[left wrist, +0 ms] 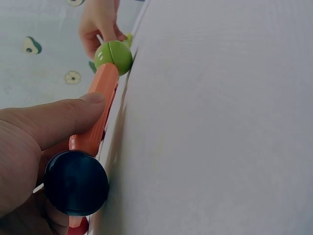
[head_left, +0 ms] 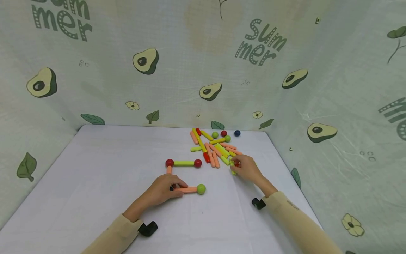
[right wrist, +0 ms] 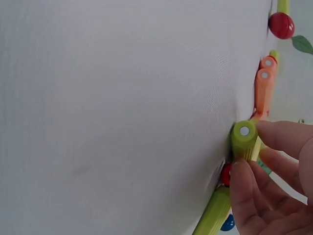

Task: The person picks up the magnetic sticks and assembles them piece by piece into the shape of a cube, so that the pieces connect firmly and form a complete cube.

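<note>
My left hand (head_left: pixel 161 189) pinches a peach-orange stick (left wrist: pixel 100 100) between thumb and fingers. A green ball (head_left: pixel 201 189) sits on the stick's far end and a dark blue ball (left wrist: pixel 76 183) on its near end. Behind it, another orange stick (head_left: pixel 169 170) runs up to a red ball (head_left: pixel 169 162), from which a light green stick (head_left: pixel 184 163) leads to a second red ball (head_left: pixel 198 163). At the near right side of the loose pile, my right hand (head_left: pixel 248 169) pinches a light green stick (right wrist: pixel 244 141) whose round end faces the wrist camera.
Loose orange, yellow, green and red sticks (head_left: pixel 212 160) lie in a pile at the back right. Beyond them are green balls (head_left: pixel 215 134), a red ball (head_left: pixel 223 133) and a dark blue ball (head_left: pixel 237 133). Printed cloth (head_left: pixel 177 106) hangs behind the white table (head_left: pixel 104 169).
</note>
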Action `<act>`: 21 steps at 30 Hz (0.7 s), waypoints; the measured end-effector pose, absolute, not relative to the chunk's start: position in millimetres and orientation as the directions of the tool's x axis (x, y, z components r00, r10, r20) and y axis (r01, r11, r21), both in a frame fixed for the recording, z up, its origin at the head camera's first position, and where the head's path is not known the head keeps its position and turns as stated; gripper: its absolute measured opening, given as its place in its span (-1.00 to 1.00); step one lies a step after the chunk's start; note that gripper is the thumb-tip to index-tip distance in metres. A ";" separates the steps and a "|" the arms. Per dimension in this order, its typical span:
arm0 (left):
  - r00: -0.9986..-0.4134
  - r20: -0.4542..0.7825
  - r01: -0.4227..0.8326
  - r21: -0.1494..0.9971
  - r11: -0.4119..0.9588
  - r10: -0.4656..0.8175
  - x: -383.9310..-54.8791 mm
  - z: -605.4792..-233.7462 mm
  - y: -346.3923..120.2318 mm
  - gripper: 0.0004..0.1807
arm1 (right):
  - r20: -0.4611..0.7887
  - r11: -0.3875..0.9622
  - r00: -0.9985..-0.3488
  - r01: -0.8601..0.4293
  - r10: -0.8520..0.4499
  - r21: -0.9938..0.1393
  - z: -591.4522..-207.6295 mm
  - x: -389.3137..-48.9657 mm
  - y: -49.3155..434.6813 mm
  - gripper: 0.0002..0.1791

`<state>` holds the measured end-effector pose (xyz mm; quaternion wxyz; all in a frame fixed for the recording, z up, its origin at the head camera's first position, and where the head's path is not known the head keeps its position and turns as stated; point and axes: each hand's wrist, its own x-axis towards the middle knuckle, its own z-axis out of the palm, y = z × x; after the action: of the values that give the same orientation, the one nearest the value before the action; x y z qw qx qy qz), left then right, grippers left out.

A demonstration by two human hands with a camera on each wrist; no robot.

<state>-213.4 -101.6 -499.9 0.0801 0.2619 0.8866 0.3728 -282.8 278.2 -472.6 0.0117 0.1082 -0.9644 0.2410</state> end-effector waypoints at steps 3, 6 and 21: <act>-0.850 0.054 0.404 0.704 0.584 0.523 -213.2 -500.1 -101.5 -0.71 | 0.071 0.868 -0.976 -0.217 -0.207 -0.447 -471.8 -282.1 276.7 -0.62; -0.850 0.055 0.404 0.705 0.583 0.523 -212.9 -499.8 -101.5 -0.71 | 0.044 0.881 -0.980 -0.196 -0.196 -0.431 -468.9 -279.7 275.7 -0.61; -0.849 0.068 0.414 0.703 0.579 0.524 -212.9 -500.1 -103.4 -0.72 | -0.069 0.865 -0.966 -0.189 -0.248 -0.464 -456.0 -268.2 285.7 -0.48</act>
<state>-212.9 -103.4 -500.1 0.0737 0.2647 0.8855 0.3747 -268.2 285.7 -456.0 -0.0630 0.1133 -0.9637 0.2336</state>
